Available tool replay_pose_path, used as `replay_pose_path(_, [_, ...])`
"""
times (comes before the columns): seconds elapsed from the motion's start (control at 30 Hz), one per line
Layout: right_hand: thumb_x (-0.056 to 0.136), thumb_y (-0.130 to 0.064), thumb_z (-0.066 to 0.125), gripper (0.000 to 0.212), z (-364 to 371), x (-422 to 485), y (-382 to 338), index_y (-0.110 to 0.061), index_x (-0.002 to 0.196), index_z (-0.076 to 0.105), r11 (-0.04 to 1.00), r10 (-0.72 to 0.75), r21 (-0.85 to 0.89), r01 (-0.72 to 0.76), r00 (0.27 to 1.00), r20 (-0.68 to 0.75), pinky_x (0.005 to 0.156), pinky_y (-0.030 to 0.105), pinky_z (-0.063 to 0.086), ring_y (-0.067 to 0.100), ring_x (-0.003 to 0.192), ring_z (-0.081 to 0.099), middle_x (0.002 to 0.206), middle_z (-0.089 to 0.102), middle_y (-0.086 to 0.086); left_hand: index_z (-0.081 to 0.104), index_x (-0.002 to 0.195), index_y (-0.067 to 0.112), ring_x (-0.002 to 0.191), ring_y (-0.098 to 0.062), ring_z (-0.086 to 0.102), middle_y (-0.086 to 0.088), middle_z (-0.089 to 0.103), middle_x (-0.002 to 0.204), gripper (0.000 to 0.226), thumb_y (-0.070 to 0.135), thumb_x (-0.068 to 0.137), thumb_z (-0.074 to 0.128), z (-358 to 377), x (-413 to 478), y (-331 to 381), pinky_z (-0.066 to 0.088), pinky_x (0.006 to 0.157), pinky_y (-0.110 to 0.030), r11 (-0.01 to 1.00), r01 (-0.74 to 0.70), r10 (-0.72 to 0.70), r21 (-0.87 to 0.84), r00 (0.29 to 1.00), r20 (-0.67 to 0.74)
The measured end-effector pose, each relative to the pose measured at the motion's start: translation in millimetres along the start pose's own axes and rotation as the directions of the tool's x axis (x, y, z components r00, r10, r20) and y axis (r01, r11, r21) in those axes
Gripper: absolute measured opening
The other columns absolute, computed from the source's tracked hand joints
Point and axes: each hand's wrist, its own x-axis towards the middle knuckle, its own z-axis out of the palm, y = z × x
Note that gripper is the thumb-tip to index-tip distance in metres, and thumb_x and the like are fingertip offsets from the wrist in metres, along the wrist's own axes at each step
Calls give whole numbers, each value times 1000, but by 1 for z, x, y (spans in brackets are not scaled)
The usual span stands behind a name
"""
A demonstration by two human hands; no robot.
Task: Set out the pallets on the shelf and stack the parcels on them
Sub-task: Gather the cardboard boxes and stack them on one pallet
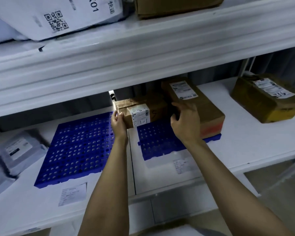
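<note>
Two blue perforated pallets lie on the white shelf [245, 143]: a bare left pallet [75, 149] and a right pallet [158, 142]. A small brown parcel [140, 111] with a white label sits at the back of the right pallet. My left hand [118, 122] grips its left front corner. Beside it stands a larger brown parcel [203, 106], also on the right pallet. My right hand [186, 121] rests between the two parcels, fingers curled round the larger one's near left edge.
Another taped brown parcel [269, 97] lies on the bare shelf at the right. Grey mailer bags [15, 154] sit at the left edge. Paper labels [72, 193] lie on the shelf front. The upper shelf [143, 48] hangs low overhead, loaded with a white bag [58, 16] and a box.
</note>
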Motion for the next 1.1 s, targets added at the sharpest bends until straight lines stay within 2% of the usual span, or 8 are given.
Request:
replay_pose_path(0.07, [79, -20, 65, 48, -6, 8, 5, -11, 126, 60, 988, 10, -154, -15, 999, -31, 101, 42, 40, 37, 123, 48, 131, 59, 12, 40, 140, 14, 105, -22, 60, -12, 56, 123, 43, 22, 98, 42, 3, 7, -6, 51, 94, -41, 999, 37, -37, 22, 999, 17])
replay_pose_path(0.23, [69, -64, 68, 100, -25, 30, 24, -19, 148, 26, 867, 360, -433, -247, 911, 201, 114, 60, 7, 42, 144, 8, 155, 24, 17, 49, 113, 10, 78, -14, 57, -10, 58, 95, 23, 25, 98, 43, 8, 18, -16, 50, 64, -27, 989, 128, -133, 71, 988, 77])
replay_pose_path(0.3, [65, -70, 68, 110, -29, 35, 32, -20, 150, 20, 837, 418, -477, -267, 875, 244, 113, 61, 8, 43, 143, 10, 155, 19, 18, 46, 109, 9, 77, -14, 56, -7, 56, 89, 19, 24, 98, 44, 12, 21, -15, 51, 65, -29, 989, 132, -137, 63, 987, 81])
replay_pose_path(0.47, [61, -75, 65, 107, -32, 40, 37, -19, 144, 27, 816, 413, -510, -270, 891, 188, 103, 53, 29, 40, 126, 36, 139, 38, 17, 48, 105, 11, 82, -17, 59, -8, 58, 93, 16, 24, 97, 49, 21, 34, -16, 53, 77, -35, 989, 143, -145, 35, 987, 69])
replay_pose_path(0.57, [60, -77, 64, 107, -29, 41, 38, -18, 142, 29, 816, 414, -500, -290, 897, 153, 100, 52, 30, 39, 124, 37, 136, 41, 18, 48, 99, 12, 84, -19, 60, -9, 59, 92, 12, 24, 98, 49, 27, 39, -18, 54, 82, -39, 989, 149, -149, 6, 986, 69])
replay_pose_path(0.67, [61, -77, 64, 105, -28, 40, 40, -18, 142, 29, 827, 399, -482, -291, 906, 139, 101, 52, 30, 39, 125, 37, 137, 40, 17, 46, 109, 10, 94, -25, 62, -13, 59, 102, 21, 27, 97, 50, 32, 45, -19, 55, 86, -42, 985, 174, -174, 7, 982, 79])
replay_pose_path(0.93, [65, -76, 61, 100, -32, 38, 47, -19, 141, 31, 851, 346, -469, -236, 924, 164, 102, 53, 31, 38, 127, 36, 140, 38, 14, 48, 110, 12, 101, -29, 60, -18, 57, 113, 23, 29, 96, 53, 34, 56, -17, 50, 94, -51, 981, 184, -191, 69, 974, 119])
replay_pose_path(1.1, [65, -75, 62, 98, -34, 39, 52, -21, 140, 32, 863, 329, -455, -219, 928, 177, 102, 53, 31, 38, 127, 36, 140, 41, 14, 48, 130, 12, 96, -25, 63, -14, 60, 112, 37, 31, 98, 50, 36, 55, -13, 53, 90, -47, 983, 174, -181, 67, 975, 130])
